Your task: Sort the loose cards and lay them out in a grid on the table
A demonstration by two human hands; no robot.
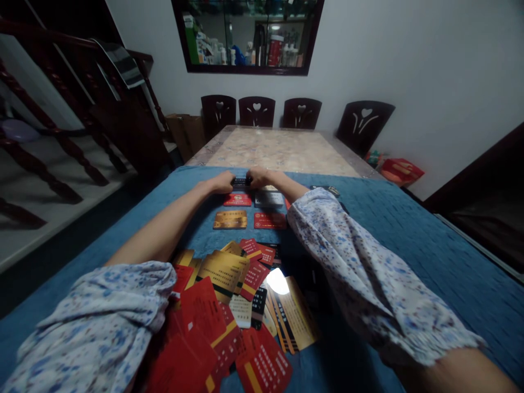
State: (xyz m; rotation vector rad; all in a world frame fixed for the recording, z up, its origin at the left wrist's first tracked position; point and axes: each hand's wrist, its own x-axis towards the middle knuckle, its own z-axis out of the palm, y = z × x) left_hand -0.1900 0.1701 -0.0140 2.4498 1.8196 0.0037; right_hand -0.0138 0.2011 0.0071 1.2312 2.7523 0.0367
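Both my arms reach out to the far part of the blue cloth. My left hand [223, 182] and my right hand [258, 177] pinch the two ends of a black card [241, 182] with pale print. Just nearer lie a red card [238, 200] and a silvery grey card [268, 199]. Below them are a gold card [230, 219] and a red card with pale lettering [270, 220]. Close to me spreads a loose heap of red cards [200, 305] and gold cards [223, 270], overlapping at angles. My right forearm partly covers cards on that side.
A blue cloth [393, 240] covers the near part of the table; its marbled top [282, 147] shows beyond. Dark chairs [256, 112] stand along the far side. A dark wooden railing [61, 136] is at left, and a red bag [403, 170] sits at right.
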